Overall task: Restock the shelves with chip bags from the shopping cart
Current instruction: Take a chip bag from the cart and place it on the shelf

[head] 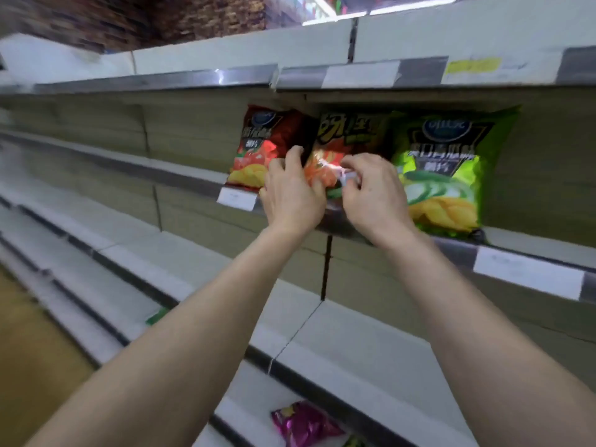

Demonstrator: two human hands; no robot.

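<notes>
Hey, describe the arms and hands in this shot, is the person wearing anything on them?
The left forearm and right forearm are bare, with no sleeves showing. The left hand and right hand wear no gloves, and no watch, bracelet or ring is visible.

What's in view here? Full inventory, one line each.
red chip bag: 1, red, middle shelf, upright, left of the held bag
orange chip bag: 1, dark with orange, middle shelf, between the red and green bags
green chip bag: 1, bright green, middle shelf, upright, right of the held bag
magenta bag: 1, magenta, low shelf, lying flat at the bottom edge
green scrap: 1, green, lower shelf edge, too small to identify
shelves: several tiers, white with grey rails
white price labels: 3, white, on the rails
yellow label: 1, yellow, top rail
left hand: grips the orange chip bag's left edge
right hand: fingers pinch its front
</notes>
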